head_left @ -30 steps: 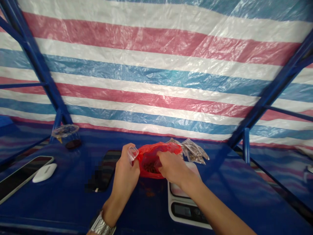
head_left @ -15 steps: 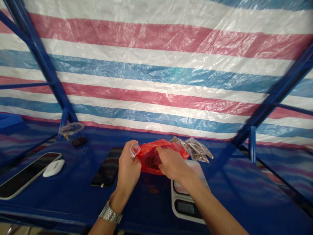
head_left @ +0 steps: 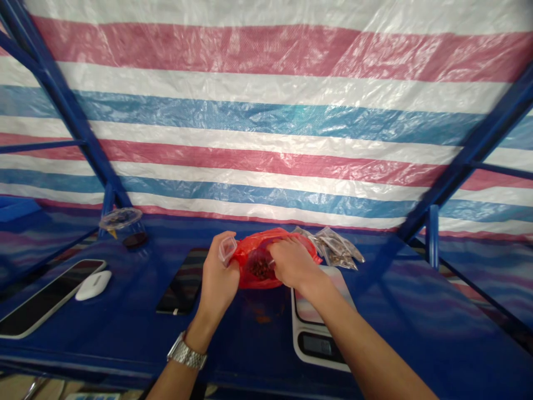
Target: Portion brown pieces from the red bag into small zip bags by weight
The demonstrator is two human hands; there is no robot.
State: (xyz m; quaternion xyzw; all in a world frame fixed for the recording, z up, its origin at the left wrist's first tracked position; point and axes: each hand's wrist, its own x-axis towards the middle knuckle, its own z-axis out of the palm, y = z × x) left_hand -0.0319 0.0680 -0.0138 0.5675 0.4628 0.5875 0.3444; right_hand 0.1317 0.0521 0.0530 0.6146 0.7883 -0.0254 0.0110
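Observation:
My left hand [head_left: 220,278] is closed, with a small clear plastic piece [head_left: 227,250], maybe a little box or bag, between thumb and fingers. It also touches the left edge of a red plastic bag [head_left: 250,245]. Small dark brown bits [head_left: 260,266] lie inside the bag's open mouth. Over the right side of that mouth, my right hand [head_left: 293,261] has its fingers curled inward; their tips are hidden. Under my right forearm stands a white digital scale [head_left: 297,328] with a lit display. Several small clear packets [head_left: 337,247] of brownish contents lie behind it.
Left of my hands lie a black phone [head_left: 183,283], a white earbud case [head_left: 94,285] and a long dark-faced device [head_left: 45,300]. A clear lidded cup [head_left: 132,230] with dark liquid stands farther back. Blue metal bars [head_left: 433,236] and a striped tarp [head_left: 266,122] bound the blue table [head_left: 400,333].
My right hand has drawn up slightly from inside the red bag, its fingers more curled. More of the brown bits show. The left hand keeps its hold, and the view has tilted slightly.

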